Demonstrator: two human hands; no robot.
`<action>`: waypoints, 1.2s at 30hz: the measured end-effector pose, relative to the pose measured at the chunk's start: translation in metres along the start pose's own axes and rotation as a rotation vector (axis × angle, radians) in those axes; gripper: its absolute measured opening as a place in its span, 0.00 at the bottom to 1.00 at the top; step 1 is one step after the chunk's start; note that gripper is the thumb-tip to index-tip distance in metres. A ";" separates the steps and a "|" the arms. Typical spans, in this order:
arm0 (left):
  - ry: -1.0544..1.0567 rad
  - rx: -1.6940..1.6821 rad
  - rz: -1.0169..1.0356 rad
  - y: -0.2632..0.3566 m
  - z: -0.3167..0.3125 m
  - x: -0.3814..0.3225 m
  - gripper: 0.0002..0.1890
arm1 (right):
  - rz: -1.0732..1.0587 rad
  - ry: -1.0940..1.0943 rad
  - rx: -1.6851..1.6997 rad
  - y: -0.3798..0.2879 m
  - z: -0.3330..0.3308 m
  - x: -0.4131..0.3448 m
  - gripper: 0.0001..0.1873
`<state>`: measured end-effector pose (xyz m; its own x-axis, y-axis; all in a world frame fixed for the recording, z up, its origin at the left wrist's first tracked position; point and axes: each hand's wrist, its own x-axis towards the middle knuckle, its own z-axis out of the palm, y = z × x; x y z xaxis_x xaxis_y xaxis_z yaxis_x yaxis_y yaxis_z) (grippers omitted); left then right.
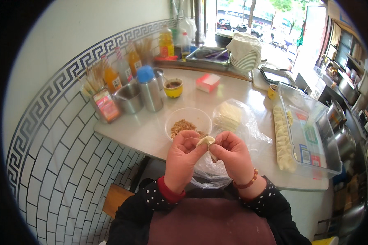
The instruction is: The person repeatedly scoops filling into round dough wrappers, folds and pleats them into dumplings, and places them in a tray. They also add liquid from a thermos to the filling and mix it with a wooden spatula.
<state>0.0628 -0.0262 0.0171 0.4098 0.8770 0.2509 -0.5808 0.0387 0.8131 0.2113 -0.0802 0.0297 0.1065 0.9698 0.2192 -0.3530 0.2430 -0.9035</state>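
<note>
Both my hands pinch one folded dough wrapper (206, 140) between them, above the near edge of the table. My left hand (185, 156) grips its left side, with the tip of a thin stick showing by the fingers. My right hand (233, 153) holds the other side. Just behind my left hand is a clear plastic bowl (188, 111) with minced filling (182, 127). A stack of pale wrappers (228, 114) lies in a clear plastic bag (254, 131) behind my right hand. Folded dumplings (282, 141) stand in rows in a clear plastic box (312, 122) at the right.
A steel bottle with a blue cap (151, 92), a steel pot (130, 98) and a yellow bowl of dark sauce (173, 88) stand at the back left. Behind the table are a red and white box (208, 82), stacked plates (245, 59) and metal trays (208, 56). A tiled wall borders the left.
</note>
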 end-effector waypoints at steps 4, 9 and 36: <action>-0.026 -0.021 -0.039 0.002 -0.001 -0.001 0.17 | -0.084 0.064 -0.115 0.001 0.001 -0.003 0.07; -0.066 -0.110 -0.115 0.003 0.001 -0.002 0.18 | -0.093 0.021 -0.148 -0.006 0.001 -0.008 0.13; -0.067 0.614 0.301 0.017 -0.060 0.011 0.21 | 0.052 0.306 -1.545 -0.210 -0.268 -0.022 0.11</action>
<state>0.0149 0.0128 0.0025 0.3473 0.7745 0.5287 -0.1805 -0.4981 0.8481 0.5318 -0.1574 0.1158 0.3686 0.8894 0.2705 0.8700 -0.2276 -0.4374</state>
